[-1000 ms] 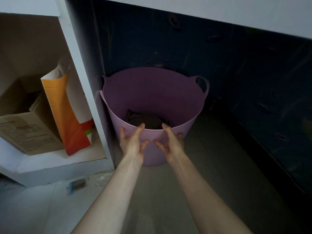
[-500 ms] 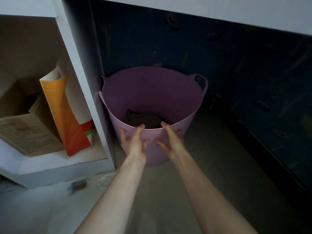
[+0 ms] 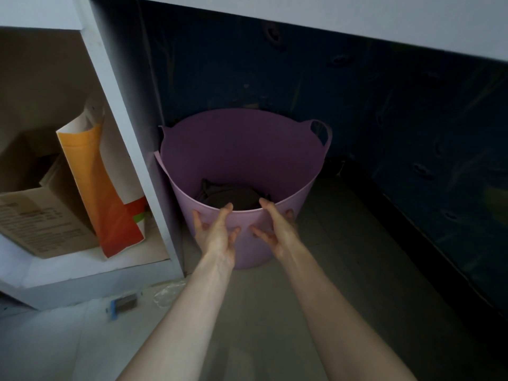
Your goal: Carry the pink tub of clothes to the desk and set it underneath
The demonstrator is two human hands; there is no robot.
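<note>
Pink plastic tub [image 3: 242, 158] standing upright on the grey floor [image 3: 343, 270] in the dark recess beneath the white bench [image 3: 357, 20], its left wall just beside the white upright panel [image 3: 129, 149] of the bench and its far side near the dark blue back wall [image 3: 247, 64]. One loop handle [image 3: 321, 132] shows at the far right of the rim. Dark clothes [image 3: 228, 196] lie in the bottom of the tub.

Both bare forearms reach forward from the lower edge of the view. Left hand [image 3: 217, 232] and right hand [image 3: 275, 229] rest side by side against the outside of the near wall of the tub, just under the rim. Each grip is spread open: fingers are extended and splayed, with fingertips reaching the rim, palms turned toward each other, and neither hand is closed around the rim or the handle.

To the left of the upright panel, a shelf compartment [image 3: 82, 268] holds a brown cardboard box [image 3: 41, 221] and, leaning beside it, an orange, red and white paper bag [image 3: 101, 185]. On the pale floor before the shelf lie a small blue-edged item [image 3: 123, 303] and a scrap of clear plastic film [image 3: 167, 292].
</note>
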